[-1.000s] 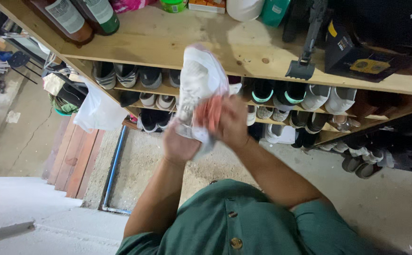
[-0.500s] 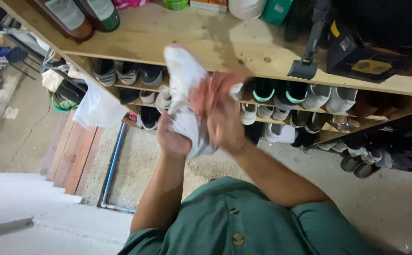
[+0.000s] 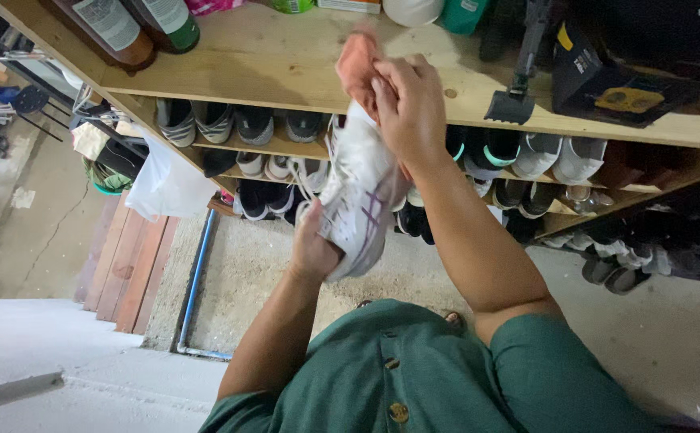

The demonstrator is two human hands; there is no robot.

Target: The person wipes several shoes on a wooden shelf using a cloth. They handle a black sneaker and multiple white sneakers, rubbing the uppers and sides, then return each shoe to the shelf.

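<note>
My left hand (image 3: 314, 244) grips a white sneaker (image 3: 360, 192) with purple stripes from below, near its heel, holding it up in front of the shelves. Over the shoe's far end, my right hand (image 3: 408, 104) presses a small pink-orange cloth (image 3: 356, 62) against it. The sneaker's laces dangle on its left side. Both arms reach forward from my green buttoned shirt (image 3: 430, 377).
A wooden shelf unit (image 3: 270, 64) holds bottles (image 3: 113, 28) and tools on top, with rows of shoes (image 3: 230, 124) on the lower shelves. A white plastic bag (image 3: 165, 184) hangs at the left. Wooden boards (image 3: 121, 265) and a pipe (image 3: 194, 281) lie on the concrete floor.
The sneaker has been turned and raised. My right hand with the cloth has moved up from the shoe's middle to its far end. The camera view has shifted slightly.
</note>
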